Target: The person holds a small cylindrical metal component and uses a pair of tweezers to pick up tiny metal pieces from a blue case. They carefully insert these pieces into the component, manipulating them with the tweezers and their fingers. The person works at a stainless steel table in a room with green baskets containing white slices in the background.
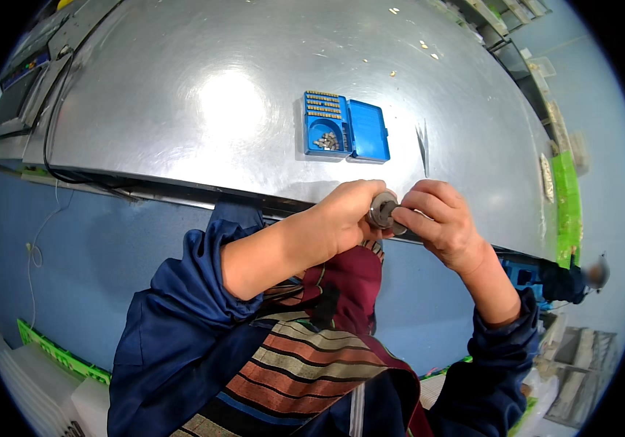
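My left hand is wrapped round a round grey metal part with a ring-shaped rim and a dark hollow in its end. It is held just off the table's near edge. The fingers of my right hand are pinched together at the open end of that part. Whatever they hold is hidden or too small to name. Beyond the hands on the table stands an open blue plastic case. Rows of small brass-coloured blocks fill its upper section. Small grey metal pieces lie loose in its round well.
Metal tweezers lie on the steel table, right of the case. Small pale scraps are scattered at the far side. A black cable runs down the left end. Another person is at the far right.
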Tool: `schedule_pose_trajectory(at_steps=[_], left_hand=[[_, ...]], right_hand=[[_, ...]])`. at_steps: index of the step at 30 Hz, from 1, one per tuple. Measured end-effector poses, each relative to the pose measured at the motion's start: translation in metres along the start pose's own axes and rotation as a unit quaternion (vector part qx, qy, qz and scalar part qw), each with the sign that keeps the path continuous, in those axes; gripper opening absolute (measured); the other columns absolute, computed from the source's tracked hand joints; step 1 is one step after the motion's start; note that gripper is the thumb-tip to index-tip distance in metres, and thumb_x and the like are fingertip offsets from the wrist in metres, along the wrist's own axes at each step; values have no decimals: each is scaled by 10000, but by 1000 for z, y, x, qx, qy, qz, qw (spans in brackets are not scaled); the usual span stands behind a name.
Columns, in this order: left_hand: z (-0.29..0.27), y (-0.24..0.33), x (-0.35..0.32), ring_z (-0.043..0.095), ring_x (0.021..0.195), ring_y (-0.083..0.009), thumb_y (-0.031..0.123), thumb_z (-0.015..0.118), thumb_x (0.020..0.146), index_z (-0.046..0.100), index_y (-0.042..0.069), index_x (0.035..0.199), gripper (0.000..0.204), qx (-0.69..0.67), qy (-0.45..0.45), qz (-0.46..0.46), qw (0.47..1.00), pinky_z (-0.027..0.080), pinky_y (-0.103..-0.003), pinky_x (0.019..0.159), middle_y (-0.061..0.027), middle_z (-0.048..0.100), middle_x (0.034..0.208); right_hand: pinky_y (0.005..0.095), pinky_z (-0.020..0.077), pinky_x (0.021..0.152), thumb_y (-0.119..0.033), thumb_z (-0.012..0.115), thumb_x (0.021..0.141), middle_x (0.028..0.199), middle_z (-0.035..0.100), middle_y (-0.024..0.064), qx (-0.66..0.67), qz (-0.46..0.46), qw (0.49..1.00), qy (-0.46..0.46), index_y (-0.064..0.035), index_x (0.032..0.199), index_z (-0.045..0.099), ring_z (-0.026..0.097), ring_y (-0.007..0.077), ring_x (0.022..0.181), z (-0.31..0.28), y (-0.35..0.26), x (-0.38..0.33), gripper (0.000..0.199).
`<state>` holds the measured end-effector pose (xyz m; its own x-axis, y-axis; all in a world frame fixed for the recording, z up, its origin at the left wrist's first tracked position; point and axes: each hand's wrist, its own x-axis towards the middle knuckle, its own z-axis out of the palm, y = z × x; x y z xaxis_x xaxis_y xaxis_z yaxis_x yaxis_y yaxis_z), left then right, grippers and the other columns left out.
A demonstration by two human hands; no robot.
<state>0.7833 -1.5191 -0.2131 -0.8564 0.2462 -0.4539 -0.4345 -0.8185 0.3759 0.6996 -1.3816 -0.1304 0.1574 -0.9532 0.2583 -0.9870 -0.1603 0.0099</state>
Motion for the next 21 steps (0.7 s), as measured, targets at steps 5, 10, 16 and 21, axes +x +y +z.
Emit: schedule_pose_trajectory(at_steps=[5, 10, 16, 21], left_hand=[[-2, -4, 4, 580, 735, -196, 201, 340, 944, 504, -13, 999, 275, -12, -1, 7, 1000, 529, -318, 615, -109, 565, 893], [-6, -10, 9, 582, 706, -211, 189, 322, 947, 490, -20, 975, 270, -39, -2, 16, 999, 530, -333, 599, -115, 562, 866], [-5, -7, 7, 582, 741, -216, 184, 319, 947, 481, -21, 950, 261, -5, -27, 11, 1000, 514, -358, 621, -118, 561, 872], [-4, 0, 9, 579, 749, -208, 189, 350, 939, 501, -17, 976, 258, 44, -34, -37, 998, 506, -387, 678, -107, 567, 892]], right_hand=[[279, 490, 657, -85, 611, 607, 867, 556, 41, -43, 8, 999, -18, -50, 872, 588, 557, 197, 797, -1, -2, 1, 268], [270, 476, 626, -97, 605, 620, 808, 527, 16, -62, 39, 996, -44, -59, 854, 581, 538, 168, 756, 5, -6, -4, 238], [285, 506, 671, -88, 603, 601, 828, 525, 59, -70, -52, 995, -38, 3, 856, 577, 548, 197, 798, 1, -3, 1, 271], [297, 520, 688, -80, 608, 588, 865, 545, 89, -66, -106, 990, -70, 27, 849, 584, 562, 216, 827, -10, -2, 0, 284]])
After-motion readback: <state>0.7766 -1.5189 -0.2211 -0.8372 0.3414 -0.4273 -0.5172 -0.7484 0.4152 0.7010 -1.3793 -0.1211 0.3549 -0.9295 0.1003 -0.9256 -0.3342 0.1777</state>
